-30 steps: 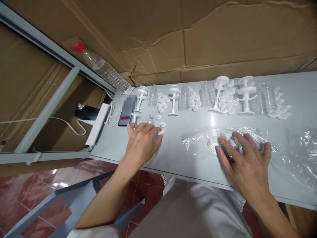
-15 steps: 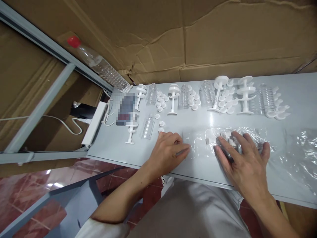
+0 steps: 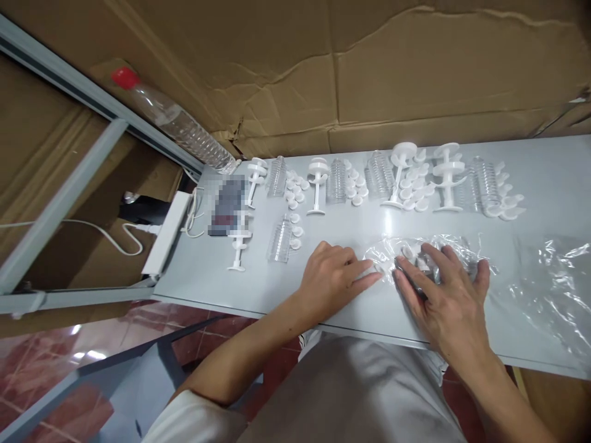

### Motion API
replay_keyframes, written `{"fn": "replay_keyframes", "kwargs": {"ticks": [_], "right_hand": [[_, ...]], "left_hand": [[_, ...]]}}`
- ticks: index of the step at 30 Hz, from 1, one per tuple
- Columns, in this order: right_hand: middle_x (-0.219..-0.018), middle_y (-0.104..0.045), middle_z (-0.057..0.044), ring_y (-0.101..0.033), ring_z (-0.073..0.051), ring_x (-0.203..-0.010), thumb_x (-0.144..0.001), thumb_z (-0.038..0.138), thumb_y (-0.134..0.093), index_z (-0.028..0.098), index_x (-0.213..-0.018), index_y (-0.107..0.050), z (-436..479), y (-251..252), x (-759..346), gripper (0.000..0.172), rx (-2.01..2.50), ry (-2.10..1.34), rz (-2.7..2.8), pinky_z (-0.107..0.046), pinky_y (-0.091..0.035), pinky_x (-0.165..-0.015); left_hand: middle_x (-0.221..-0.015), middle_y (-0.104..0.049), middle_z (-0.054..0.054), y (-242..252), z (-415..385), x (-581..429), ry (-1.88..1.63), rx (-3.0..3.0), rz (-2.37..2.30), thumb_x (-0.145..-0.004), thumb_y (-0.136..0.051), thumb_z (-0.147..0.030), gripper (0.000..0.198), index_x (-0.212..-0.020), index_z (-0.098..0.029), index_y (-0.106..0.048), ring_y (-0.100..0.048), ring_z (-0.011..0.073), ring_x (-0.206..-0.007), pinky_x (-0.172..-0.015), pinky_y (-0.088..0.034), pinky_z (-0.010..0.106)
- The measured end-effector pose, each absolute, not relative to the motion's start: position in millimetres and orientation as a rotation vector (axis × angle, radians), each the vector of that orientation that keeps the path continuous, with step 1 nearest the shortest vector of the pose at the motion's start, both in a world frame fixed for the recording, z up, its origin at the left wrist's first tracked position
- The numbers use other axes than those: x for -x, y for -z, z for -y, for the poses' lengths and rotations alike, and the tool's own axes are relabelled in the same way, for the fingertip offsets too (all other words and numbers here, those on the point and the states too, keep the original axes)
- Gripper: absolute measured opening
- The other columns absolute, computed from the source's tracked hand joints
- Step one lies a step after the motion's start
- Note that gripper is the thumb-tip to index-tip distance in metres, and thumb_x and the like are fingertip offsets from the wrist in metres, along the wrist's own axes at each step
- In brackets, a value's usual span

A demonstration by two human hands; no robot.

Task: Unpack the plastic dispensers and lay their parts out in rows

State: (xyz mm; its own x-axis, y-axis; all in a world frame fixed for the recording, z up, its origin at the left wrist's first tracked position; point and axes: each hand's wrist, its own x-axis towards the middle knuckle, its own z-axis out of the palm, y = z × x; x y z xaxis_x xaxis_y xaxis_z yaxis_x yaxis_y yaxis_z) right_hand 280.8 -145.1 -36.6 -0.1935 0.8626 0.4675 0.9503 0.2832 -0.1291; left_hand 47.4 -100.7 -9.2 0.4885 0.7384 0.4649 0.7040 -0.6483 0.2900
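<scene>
A clear plastic bag [image 3: 462, 243] lies at the table's front with small white pieces [image 3: 422, 263] inside; its other contents are hidden. My right hand [image 3: 450, 298] covers it from above, fingers spread and curved around it, pressing it against the table. From the left, my left hand [image 3: 337, 274] pinches the bag's near-left end between thumb and fingers. Behind my hands stand sets of white plunger-like parts [image 3: 317, 184], clear ribbed plastic cylinders [image 3: 338, 180] and small white caps with tabs [image 3: 356, 184]. A further ribbed cylinder [image 3: 279, 239] and a white plunger-like part [image 3: 237, 247] are nearer the front left.
More clear plastic film [image 3: 554, 289] lies at the right. A water bottle with a red cap [image 3: 180, 126] leans at the back left, beside a blurred dark flat object [image 3: 228, 206] and a white power strip [image 3: 167, 234] with cables. Cardboard [image 3: 286, 67] walls the back.
My left hand has moved right, and the bag's left end is gathered closer to my right hand. The view has shifted slightly. My right hand stays on the bag.
</scene>
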Motion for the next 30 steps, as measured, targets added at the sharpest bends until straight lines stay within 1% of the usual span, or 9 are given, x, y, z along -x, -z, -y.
{"fn": "replay_keyframes", "kwargs": {"ticks": [3, 5, 7, 9, 11, 15, 19, 23, 30], "right_hand": [[-0.141, -0.067, -0.015, -0.061, -0.042, -0.137, -0.097, 0.033, -0.074, 0.028, -0.123, -0.078, 145.0, 36.5, -280.4, 0.026, 1.625, 0.269, 2.108, -0.073, -0.033, -0.117], [-0.141, -0.067, -0.015, -0.061, -0.042, -0.136, -0.097, 0.033, -0.074, 0.028, -0.122, -0.079, 144.9, 36.4, -279.5, 0.025, 1.627, 0.266, 2.098, -0.073, -0.032, -0.117], [-0.141, -0.067, -0.014, -0.061, -0.041, -0.137, -0.097, 0.034, -0.074, 0.029, -0.121, -0.078, 144.7, 36.7, -278.9, 0.025, 1.622, 0.260, 2.087, -0.074, -0.031, -0.118], [-0.143, -0.066, -0.013, -0.060, -0.040, -0.138, -0.098, 0.034, -0.074, 0.030, -0.123, -0.078, 144.7, 37.3, -278.8, 0.026, 1.616, 0.258, 2.086, -0.073, -0.031, -0.118], [-0.143, -0.065, -0.013, -0.060, -0.039, -0.138, -0.098, 0.034, -0.073, 0.030, -0.123, -0.078, 144.9, 37.7, -279.1, 0.026, 1.608, 0.257, 2.093, -0.073, -0.031, -0.118], [-0.144, -0.065, -0.014, -0.059, -0.040, -0.138, -0.099, 0.031, -0.072, 0.030, -0.124, -0.078, 145.0, 38.5, -279.6, 0.026, 1.589, 0.233, 2.107, -0.073, -0.030, -0.118], [-0.145, -0.065, -0.013, -0.059, -0.039, -0.138, -0.099, 0.031, -0.070, 0.031, -0.123, -0.079, 144.5, 39.6, -279.8, 0.025, 1.585, 0.227, 2.089, -0.071, -0.029, -0.119], [-0.143, -0.066, -0.012, -0.059, -0.039, -0.138, -0.100, 0.032, -0.070, 0.031, -0.121, -0.079, 144.3, 39.2, -279.3, 0.023, 1.606, 0.229, 2.092, -0.070, -0.029, -0.119], [-0.140, -0.068, -0.014, -0.062, -0.040, -0.135, -0.098, 0.032, -0.073, 0.029, -0.117, -0.081, 143.7, 36.7, -277.4, 0.021, 1.628, 0.241, 2.082, -0.072, -0.032, -0.117]], "left_hand": [[-0.058, -0.063, -0.006, 13.3, 104.4, -59.9, -1.037, -2.554, -1.461, -0.100, -0.073, -0.047, 0.036, -0.077, -0.020, -0.072, -0.054, 0.0099, -0.055, -0.066, -0.035, 0.032], [-0.052, -0.058, -0.007, 14.4, 106.6, -64.9, -1.078, -2.529, -1.515, -0.100, -0.072, -0.045, 0.043, -0.067, -0.020, -0.066, -0.051, 0.0096, -0.051, -0.066, -0.034, 0.033], [-0.056, -0.062, -0.006, 14.2, 107.4, -67.3, -1.036, -2.585, -1.457, -0.102, -0.070, -0.040, 0.034, -0.074, -0.021, -0.071, -0.053, 0.0106, -0.054, -0.067, -0.033, 0.034], [-0.070, -0.072, -0.004, 13.8, 106.4, -68.6, -0.966, -2.633, -1.391, -0.103, -0.070, -0.036, 0.017, -0.098, -0.023, -0.078, -0.060, 0.0121, -0.062, -0.070, -0.033, 0.035], [-0.087, -0.078, -0.001, 13.9, 104.7, -70.2, -0.905, -2.639, -1.365, -0.102, -0.072, -0.039, 0.019, -0.111, -0.023, -0.078, -0.065, 0.0137, -0.071, -0.073, -0.033, 0.036], [-0.093, -0.080, 0.002, 15.1, 104.0, -73.6, -0.832, -2.636, -1.333, -0.102, -0.071, -0.041, 0.020, -0.104, -0.023, -0.077, -0.067, 0.0156, -0.075, -0.075, -0.034, 0.037], [-0.089, -0.079, 0.002, 11.2, 109.4, -70.3, -0.720, -2.600, -1.312, -0.101, -0.068, -0.021, 0.009, -0.106, -0.019, -0.075, -0.069, 0.0169, -0.079, -0.077, -0.037, 0.038], [-0.093, -0.078, 0.000, 3.5, 114.6, -59.4, -0.636, -2.645, -1.210, -0.099, -0.057, -0.006, 0.028, -0.111, -0.023, -0.074, -0.067, 0.0146, -0.075, -0.073, -0.038, 0.035], [-0.101, -0.075, 0.004, -16.8, 122.9, -14.9, -0.784, -2.329, -1.275, -0.099, -0.055, -0.006, 0.032, -0.115, -0.024, -0.076, -0.069, 0.0133, -0.080, -0.072, -0.053, 0.028]]}}
